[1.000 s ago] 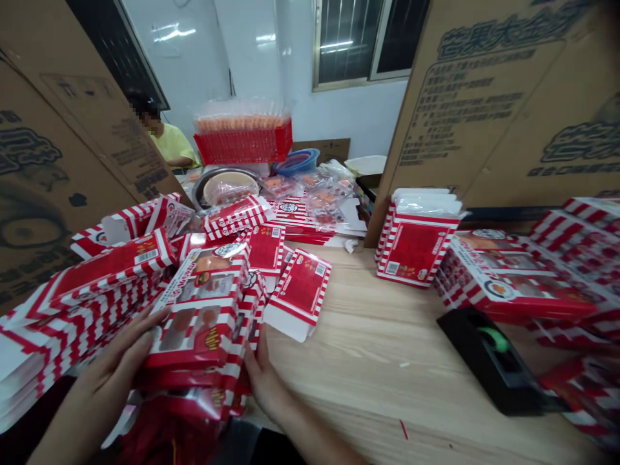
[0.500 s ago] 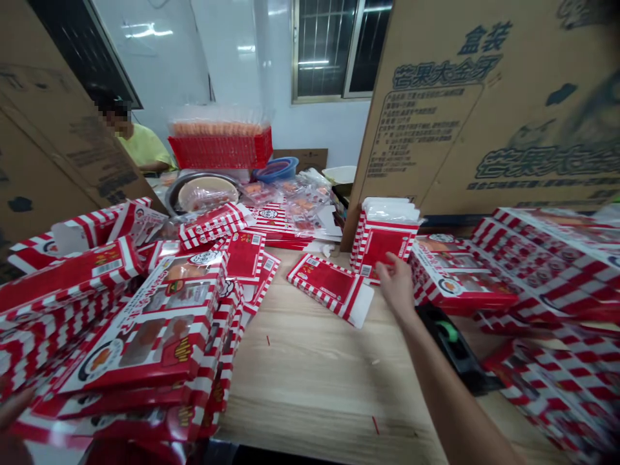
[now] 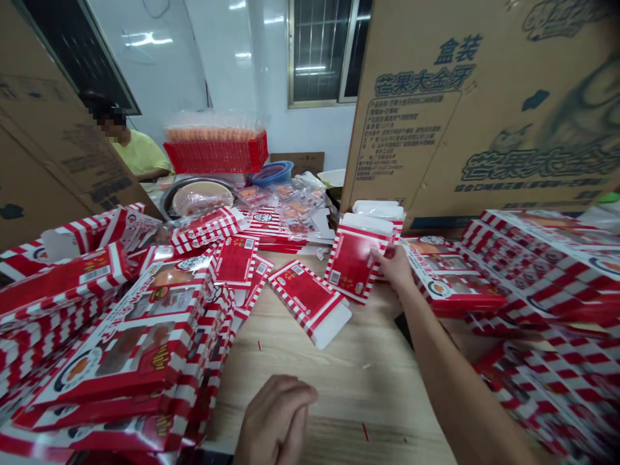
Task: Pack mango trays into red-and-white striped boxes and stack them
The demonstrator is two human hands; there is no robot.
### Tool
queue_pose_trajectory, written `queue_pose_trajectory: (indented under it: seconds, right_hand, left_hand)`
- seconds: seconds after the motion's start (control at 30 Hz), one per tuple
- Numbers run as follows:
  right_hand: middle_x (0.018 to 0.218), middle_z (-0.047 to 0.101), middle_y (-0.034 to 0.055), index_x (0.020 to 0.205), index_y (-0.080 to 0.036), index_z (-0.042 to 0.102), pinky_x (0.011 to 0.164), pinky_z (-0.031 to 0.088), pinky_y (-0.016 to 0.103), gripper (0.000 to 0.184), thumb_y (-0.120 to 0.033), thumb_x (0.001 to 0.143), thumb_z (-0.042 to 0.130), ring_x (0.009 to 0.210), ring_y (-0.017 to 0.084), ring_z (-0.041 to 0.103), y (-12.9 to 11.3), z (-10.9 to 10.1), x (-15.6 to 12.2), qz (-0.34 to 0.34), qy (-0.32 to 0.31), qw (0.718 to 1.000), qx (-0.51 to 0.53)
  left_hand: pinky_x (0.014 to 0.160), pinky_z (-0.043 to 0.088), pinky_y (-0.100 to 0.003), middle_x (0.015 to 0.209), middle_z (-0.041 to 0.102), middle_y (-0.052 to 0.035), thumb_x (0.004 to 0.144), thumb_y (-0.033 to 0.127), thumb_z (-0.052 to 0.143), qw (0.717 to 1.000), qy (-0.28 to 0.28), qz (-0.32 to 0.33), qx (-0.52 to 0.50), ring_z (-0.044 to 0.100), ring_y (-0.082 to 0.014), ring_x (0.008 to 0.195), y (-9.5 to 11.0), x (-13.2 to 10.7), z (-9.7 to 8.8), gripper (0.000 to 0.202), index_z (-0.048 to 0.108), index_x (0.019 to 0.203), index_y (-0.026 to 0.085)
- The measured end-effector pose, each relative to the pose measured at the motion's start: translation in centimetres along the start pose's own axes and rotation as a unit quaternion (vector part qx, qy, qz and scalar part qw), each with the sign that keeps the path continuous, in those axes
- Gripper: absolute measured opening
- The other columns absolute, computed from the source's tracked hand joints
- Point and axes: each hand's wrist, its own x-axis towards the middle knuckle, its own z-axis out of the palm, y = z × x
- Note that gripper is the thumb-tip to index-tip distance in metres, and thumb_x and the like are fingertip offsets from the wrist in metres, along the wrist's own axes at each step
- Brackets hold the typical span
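Observation:
My right hand (image 3: 393,263) pinches the right edge of a flat red carton (image 3: 356,253) with striped borders and a white flap, tilted in front of another carton (image 3: 394,216) that stands by the cardboard. My left hand (image 3: 277,416) hovers over the near part of the table, fingers curled together, with nothing seen in it. Between the hands and the left pile lies a single red carton (image 3: 307,294), its white end flap pointing towards me. Two more flat cartons (image 3: 236,260) overlap beside the pile.
Filled window boxes (image 3: 130,329) are heaped on the left; more boxes (image 3: 537,258) are stacked on the right. Large cardboard sheets (image 3: 460,116) stand upright on both sides. Behind are a red basket (image 3: 217,155), a blue basin (image 3: 272,173) and a person in yellow (image 3: 143,152).
The held carton has come away from the standing stack, leftward and towards me, in my right hand. My left hand has moved from the lower left edge to the bottom middle.

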Motion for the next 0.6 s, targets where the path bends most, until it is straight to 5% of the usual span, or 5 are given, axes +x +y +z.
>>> queue_pose_trajectory:
  seconds: [0.13, 0.27, 0.4, 0.5, 0.6]
  right_hand:
    - [0.083, 0.066, 0.0013, 0.088, -0.023, 0.049, 0.070, 0.054, 0.034, 0.040, -0.053, 0.068, 0.067, 0.078, 0.019, 0.065, -1.9, -2.0, -5.4, -0.020, -0.021, 0.994, 0.107]
    - [0.088, 0.068, 0.0025, 0.098, -0.025, 0.052, 0.069, 0.054, 0.028, 0.030, -0.036, 0.075, 0.068, 0.078, 0.016, 0.066, -4.2, -5.1, -13.7, -0.041, -0.026, 0.984, 0.169]
    - [0.102, 0.069, 0.0046, 0.121, -0.028, 0.051, 0.071, 0.055, 0.022, 0.043, -0.020, 0.081, 0.065, 0.090, 0.016, 0.067, -5.2, -7.1, -21.1, -0.073, -0.043, 0.984, 0.157]
    - [0.115, 0.066, 0.0059, 0.130, -0.031, 0.046, 0.077, 0.055, 0.027, 0.049, -0.015, 0.085, 0.058, 0.099, 0.018, 0.065, -5.0, -7.9, -23.7, -0.125, -0.014, 0.985, 0.119]
    - [0.113, 0.066, 0.0050, 0.123, -0.032, 0.053, 0.078, 0.056, 0.034, 0.042, -0.012, 0.086, 0.055, 0.100, 0.022, 0.065, -4.3, -8.6, -23.9, -0.194, -0.007, 0.979, 0.062]
  left_hand:
    - [0.083, 0.051, -0.023, 0.099, 0.069, -0.0057, 0.086, 0.009, 0.049, 0.993, 0.060, -0.099, -0.022, 0.064, -0.0145, 0.096, -1.6, 1.7, 2.0, 0.025, 0.061, 0.104, 0.022]
    - [0.097, 0.045, -0.030, 0.127, 0.059, -0.0082, 0.090, 0.030, 0.048, 0.949, 0.166, -0.231, -0.137, 0.056, -0.0186, 0.116, -2.1, 4.6, 3.3, 0.037, 0.050, 0.126, 0.022]
    - [0.087, 0.050, -0.029, 0.108, 0.068, -0.0072, 0.087, 0.045, 0.049, 0.907, 0.163, -0.292, -0.256, 0.063, -0.0221, 0.103, -0.2, 6.7, 4.4, 0.038, 0.063, 0.110, 0.018]
    - [0.079, 0.052, -0.027, 0.094, 0.071, -0.0050, 0.086, 0.037, 0.052, 0.901, 0.150, -0.300, -0.274, 0.065, -0.0205, 0.092, 1.1, 6.3, 5.5, 0.027, 0.067, 0.096, 0.018]
    - [0.081, 0.050, -0.028, 0.097, 0.070, -0.0059, 0.089, 0.028, 0.046, 0.927, 0.135, -0.243, -0.253, 0.064, -0.0189, 0.091, 1.4, 5.5, 6.6, 0.024, 0.066, 0.099, 0.018]
